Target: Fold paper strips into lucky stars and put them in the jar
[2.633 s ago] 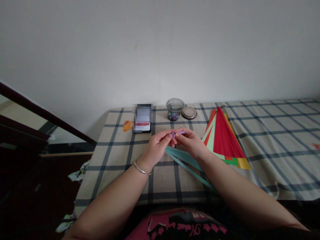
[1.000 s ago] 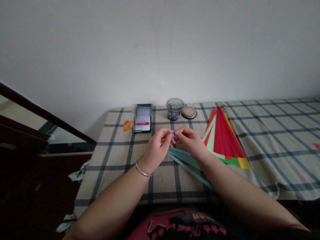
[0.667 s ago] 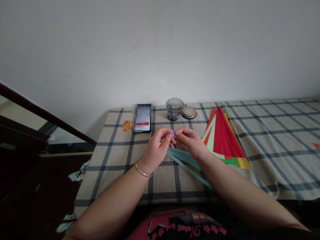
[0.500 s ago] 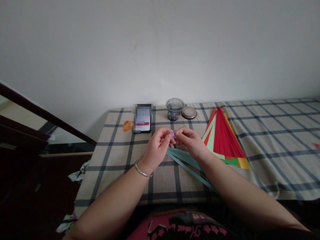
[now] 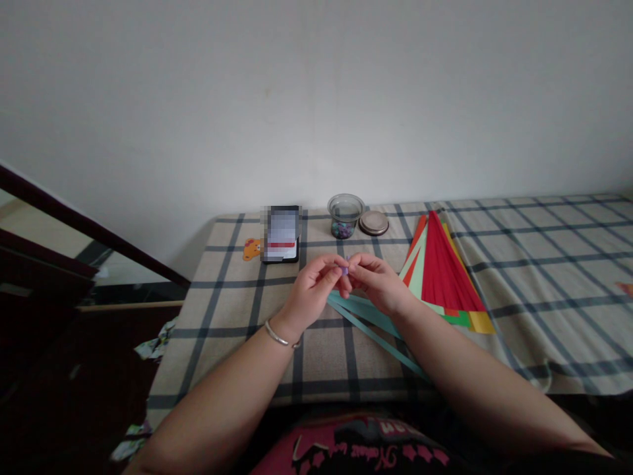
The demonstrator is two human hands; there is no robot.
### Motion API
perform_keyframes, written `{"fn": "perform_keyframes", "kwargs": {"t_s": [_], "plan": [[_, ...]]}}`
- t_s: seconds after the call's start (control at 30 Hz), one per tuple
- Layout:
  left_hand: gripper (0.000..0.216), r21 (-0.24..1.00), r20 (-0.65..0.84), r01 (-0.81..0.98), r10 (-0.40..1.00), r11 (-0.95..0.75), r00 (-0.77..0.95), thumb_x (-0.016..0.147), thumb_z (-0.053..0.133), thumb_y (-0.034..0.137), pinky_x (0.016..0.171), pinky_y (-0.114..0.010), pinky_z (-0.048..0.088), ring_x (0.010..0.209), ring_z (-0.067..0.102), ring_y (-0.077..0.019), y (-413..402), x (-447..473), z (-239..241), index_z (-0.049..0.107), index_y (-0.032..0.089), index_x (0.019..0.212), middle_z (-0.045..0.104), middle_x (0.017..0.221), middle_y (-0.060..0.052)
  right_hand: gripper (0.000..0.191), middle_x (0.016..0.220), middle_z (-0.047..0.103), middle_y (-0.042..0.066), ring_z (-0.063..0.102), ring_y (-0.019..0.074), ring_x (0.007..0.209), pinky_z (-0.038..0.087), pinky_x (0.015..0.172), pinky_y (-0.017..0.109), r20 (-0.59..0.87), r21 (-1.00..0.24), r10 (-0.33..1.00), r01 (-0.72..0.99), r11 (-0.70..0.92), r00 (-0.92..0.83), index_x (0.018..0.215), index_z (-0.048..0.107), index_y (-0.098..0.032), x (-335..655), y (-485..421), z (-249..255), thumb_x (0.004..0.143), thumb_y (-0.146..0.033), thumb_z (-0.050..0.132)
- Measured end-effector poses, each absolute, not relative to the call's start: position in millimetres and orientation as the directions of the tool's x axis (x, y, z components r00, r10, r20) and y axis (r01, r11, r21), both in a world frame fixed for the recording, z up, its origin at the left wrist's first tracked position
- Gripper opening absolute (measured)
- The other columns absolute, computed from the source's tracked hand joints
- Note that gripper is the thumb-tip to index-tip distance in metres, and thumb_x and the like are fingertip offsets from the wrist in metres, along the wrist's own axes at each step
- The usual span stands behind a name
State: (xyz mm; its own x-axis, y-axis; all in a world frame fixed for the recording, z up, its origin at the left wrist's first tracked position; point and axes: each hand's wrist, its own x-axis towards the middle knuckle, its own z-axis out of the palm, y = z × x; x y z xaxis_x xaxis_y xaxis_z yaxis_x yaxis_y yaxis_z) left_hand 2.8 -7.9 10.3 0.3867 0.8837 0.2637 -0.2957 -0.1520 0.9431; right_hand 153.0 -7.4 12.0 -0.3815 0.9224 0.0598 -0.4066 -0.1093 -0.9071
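Above the middle of the checked tablecloth (image 5: 232, 310), toward its near edge, the left hand (image 5: 309, 297) and the right hand (image 5: 378, 284) met with fingertips pinched together on a small purple paper piece (image 5: 345, 268), held clear of the cloth. Each hand was closed only at thumb and forefinger, the other fingers curled loosely; so little of the purple showed that its shape could not be told. Holding it between both pinches kept it steady and turned up toward the eyes.

Directly under the hands lay a few teal paper strips (image 5: 376, 326), running from beneath the wrists toward the near edge, within easy reach. Just right of the right hand, a fan of red, green and yellow paper strips (image 5: 442, 277) spread from a point near the far edge. At the far edge stood an open clear jar (image 5: 345, 216) with small coloured pieces inside, its lid (image 5: 374, 223) lying just beside it, and a phone (image 5: 281, 234) with an orange bear sticker (image 5: 252, 249) beside it, closer to the far left corner. A bracelet (image 5: 279, 336) circled the left wrist.
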Motion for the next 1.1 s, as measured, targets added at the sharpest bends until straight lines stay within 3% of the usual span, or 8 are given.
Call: {"fn": "perform_keyframes", "kwargs": {"t_s": [0.3,0.47,0.63,0.83,0.97,1.1], "plan": [[0.024,0.955,0.277,-0.207,0.882,-0.210,0.381,0.090,0.055,0.039,0.064,-0.025,0.048,0.059,0.055,-0.0098,-6.5,1.4,6.2,0.067,0.020,0.098,0.056,0.062,0.003,0.027,0.059,0.065,-0.004,0.060,0.0108,0.057,0.043,0.059,0.025,0.062,-0.918,0.915,-0.382,-0.105,-0.399,0.071,0.060,-0.019,153.8,-5.8,9.2,0.074,-0.041,0.074],[0.033,0.965,0.261,-0.132,0.894,-0.228,0.364,0.089,0.053,0.045,0.058,-0.024,0.046,0.052,0.043,-0.0087,-6.4,1.3,7.2,0.071,0.021,0.102,0.045,0.054,0.005,0.032,0.060,0.067,-0.002,0.062,0.0137,0.057,0.044,0.058,0.027,0.038,-0.936,0.933,-0.339,-0.091,-0.357,0.069,0.058,-0.019,152.6,-4.4,7.8,0.068,-0.045,0.077],[0.031,0.964,0.266,-0.097,0.899,-0.248,0.348,0.090,0.053,0.041,0.054,-0.022,0.042,0.053,0.044,-0.0088,-7.2,0.8,8.2,0.071,0.021,0.106,0.047,0.056,0.004,0.030,0.061,0.066,-0.002,0.060,0.0118,0.057,0.044,0.058,0.026,0.035,-0.933,0.933,-0.345,-0.098,-0.359,0.070,0.061,-0.018,153.9,-3.9,6.7,0.069,-0.044,0.077],[0.023,0.925,0.375,-0.057,0.880,-0.375,0.292,0.091,0.053,0.034,0.063,-0.024,0.049,0.064,0.055,-0.0098,-9.9,-0.4,15.7,0.070,0.020,0.099,0.059,0.077,-0.001,0.027,0.062,0.065,-0.002,0.056,0.0100,0.058,0.040,0.055,0.023,0.057,-0.941,0.963,-0.336,-0.036,-0.262,0.068,0.063,-0.019,154.5,-2.8,6.2,0.068,-0.041,0.079],[0.023,0.909,0.406,-0.033,0.866,-0.415,0.292,0.090,0.054,0.032,0.070,-0.027,0.054,0.078,0.061,-0.0129,-9.9,-1.1,14.9,0.067,0.020,0.104,0.060,0.097,-0.005,0.032,0.059,0.062,-0.003,0.054,0.0101,0.056,0.040,0.054,0.024,0.048,-0.959,0.985,-0.284,-0.002,-0.167,0.062,0.061,-0.019,152.3,-1.9,11.7,0.062,-0.045,0.081],[0.018,0.896,0.430,0.012,0.875,-0.444,0.221,0.088,0.057,0.028,0.074,-0.027,0.056,0.083,0.061,-0.0130,-7.8,-0.3,9.9,0.066,0.020,0.102,0.061,0.100,-0.006,0.034,0.058,0.062,-0.003,0.053,0.0098,0.055,0.043,0.055,0.025,0.091,-0.972,0.990,-0.227,0.065,-0.106,0.061,0.062,-0.020,150.5,-2.2,16.7,0.059,-0.048,0.081]]}}
